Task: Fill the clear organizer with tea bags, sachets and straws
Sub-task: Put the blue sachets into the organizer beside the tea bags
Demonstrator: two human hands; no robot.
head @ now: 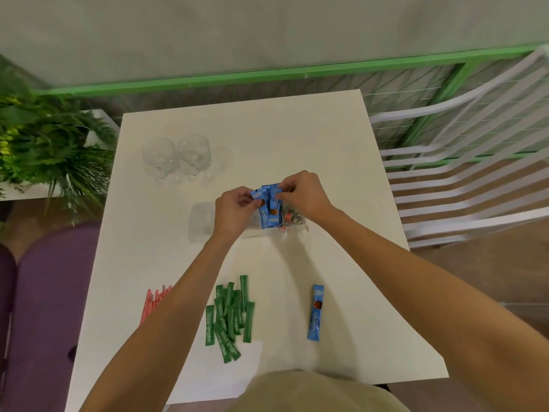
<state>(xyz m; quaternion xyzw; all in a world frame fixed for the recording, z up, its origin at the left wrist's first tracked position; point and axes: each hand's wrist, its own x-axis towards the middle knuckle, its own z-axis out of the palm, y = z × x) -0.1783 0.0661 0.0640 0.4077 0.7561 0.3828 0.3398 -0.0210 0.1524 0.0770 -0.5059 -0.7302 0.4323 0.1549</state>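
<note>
A clear organizer (202, 223) stands mid-table, partly hidden by my hands. Several blue coffee sachets (271, 207) stand upright in its middle compartment. My left hand (234, 209) pinches their tops from the left, and my right hand (303, 193) pinches them from the right. Tea bags (289, 218) lie in the compartment to the right. Near the front edge lie one more blue sachet (315, 313), a pile of green sachets (230, 315) and red straws (153, 301), the straws partly covered by my left forearm.
Two clear glasses (176, 156) stand upturned at the back left of the white table (326, 138). A potted plant (44, 144) is off to the left, purple seating (44, 307) below it, and white slatted chairs (460, 179) on the right.
</note>
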